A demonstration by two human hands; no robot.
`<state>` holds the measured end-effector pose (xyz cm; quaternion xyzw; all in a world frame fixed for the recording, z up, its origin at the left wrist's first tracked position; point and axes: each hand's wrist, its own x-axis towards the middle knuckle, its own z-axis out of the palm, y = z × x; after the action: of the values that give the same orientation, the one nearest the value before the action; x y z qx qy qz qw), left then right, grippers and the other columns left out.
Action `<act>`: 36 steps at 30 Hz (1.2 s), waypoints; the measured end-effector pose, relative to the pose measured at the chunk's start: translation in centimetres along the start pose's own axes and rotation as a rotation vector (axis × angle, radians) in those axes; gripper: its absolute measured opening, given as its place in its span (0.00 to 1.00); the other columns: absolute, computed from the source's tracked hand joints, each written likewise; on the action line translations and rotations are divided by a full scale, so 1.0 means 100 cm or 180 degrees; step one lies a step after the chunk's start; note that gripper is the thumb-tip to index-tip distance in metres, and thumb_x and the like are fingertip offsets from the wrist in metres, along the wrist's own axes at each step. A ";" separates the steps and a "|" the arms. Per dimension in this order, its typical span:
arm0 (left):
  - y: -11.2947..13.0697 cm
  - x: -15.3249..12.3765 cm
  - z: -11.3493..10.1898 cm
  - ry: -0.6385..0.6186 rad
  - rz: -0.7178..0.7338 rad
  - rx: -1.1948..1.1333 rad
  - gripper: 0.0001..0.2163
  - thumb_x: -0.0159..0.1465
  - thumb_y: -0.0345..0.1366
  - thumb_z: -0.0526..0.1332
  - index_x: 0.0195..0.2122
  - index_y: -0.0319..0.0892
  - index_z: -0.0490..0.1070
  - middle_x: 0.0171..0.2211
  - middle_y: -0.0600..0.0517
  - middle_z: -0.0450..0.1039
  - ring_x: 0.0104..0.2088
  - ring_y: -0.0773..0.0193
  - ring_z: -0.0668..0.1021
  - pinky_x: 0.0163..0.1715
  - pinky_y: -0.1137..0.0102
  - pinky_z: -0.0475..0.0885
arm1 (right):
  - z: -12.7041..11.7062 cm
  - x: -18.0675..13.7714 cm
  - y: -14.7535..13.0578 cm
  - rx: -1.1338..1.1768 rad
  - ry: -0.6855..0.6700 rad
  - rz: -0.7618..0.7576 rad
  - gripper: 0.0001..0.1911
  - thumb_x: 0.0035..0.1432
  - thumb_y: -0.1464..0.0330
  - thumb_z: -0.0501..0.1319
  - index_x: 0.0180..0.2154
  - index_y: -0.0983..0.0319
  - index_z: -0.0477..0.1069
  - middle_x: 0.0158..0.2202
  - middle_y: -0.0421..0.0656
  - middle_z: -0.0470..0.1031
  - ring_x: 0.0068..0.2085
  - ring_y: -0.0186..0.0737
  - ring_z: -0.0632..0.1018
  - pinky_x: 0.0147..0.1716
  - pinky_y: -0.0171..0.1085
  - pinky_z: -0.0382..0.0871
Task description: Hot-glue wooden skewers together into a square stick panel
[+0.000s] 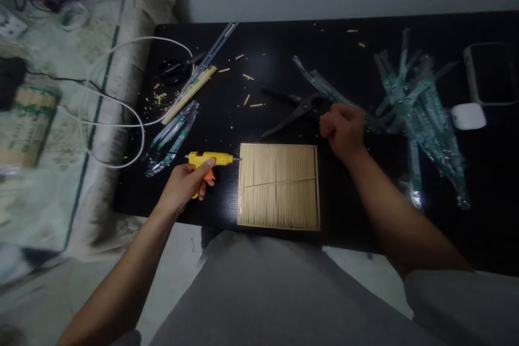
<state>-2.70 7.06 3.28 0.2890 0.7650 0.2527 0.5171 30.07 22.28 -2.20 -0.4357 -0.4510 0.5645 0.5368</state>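
My left hand (184,185) grips a yellow glue gun (211,160) with an orange trigger. Its nozzle points right, at the left edge of a square panel of glued wooden sticks (278,186). The panel lies flat on the black table (365,65), near the front edge. My right hand (343,127) is curled into a fist just beyond the panel's upper right corner. It rests beside the black shears (294,111), and I cannot make out anything inside it.
A bundle of loose sticks (190,93) and black scissors (175,69) lie at the back left, with the white cord (133,119) looping off the table. Empty green wrappers (421,113) pile at the right, beside a white object (468,116). Stick offcuts litter the table top.
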 end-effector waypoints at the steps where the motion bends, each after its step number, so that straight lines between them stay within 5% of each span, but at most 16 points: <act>1: -0.002 -0.002 -0.001 -0.0007 0.0007 0.0033 0.23 0.66 0.50 0.64 0.19 0.39 0.75 0.10 0.53 0.65 0.10 0.71 0.65 0.13 0.75 0.59 | 0.000 0.000 0.000 -0.0008 -0.0004 -0.0012 0.30 0.47 0.67 0.72 0.15 0.58 0.49 0.13 0.30 0.48 0.15 0.25 0.52 0.16 0.34 0.42; 12: -0.010 -0.002 -0.006 -0.0107 0.0587 -0.0224 0.17 0.68 0.49 0.63 0.33 0.39 0.81 0.15 0.53 0.69 0.15 0.67 0.68 0.17 0.73 0.63 | 0.002 -0.001 -0.002 -0.0176 0.0003 -0.0007 0.32 0.49 0.60 0.74 0.15 0.57 0.50 0.13 0.31 0.48 0.15 0.27 0.52 0.16 0.35 0.42; 36: -0.013 -0.002 -0.011 -0.0244 0.0577 0.0264 0.24 0.68 0.53 0.61 0.21 0.42 0.72 0.09 0.55 0.61 0.12 0.70 0.62 0.16 0.73 0.54 | 0.001 0.000 -0.001 -0.0153 -0.0096 -0.0101 0.33 0.52 0.61 0.74 0.16 0.57 0.49 0.13 0.31 0.46 0.15 0.27 0.51 0.15 0.36 0.42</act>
<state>-3.94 5.88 2.90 0.3876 0.7252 0.2554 0.5086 30.03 22.32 -2.06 -0.4328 -0.4793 0.5513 0.5282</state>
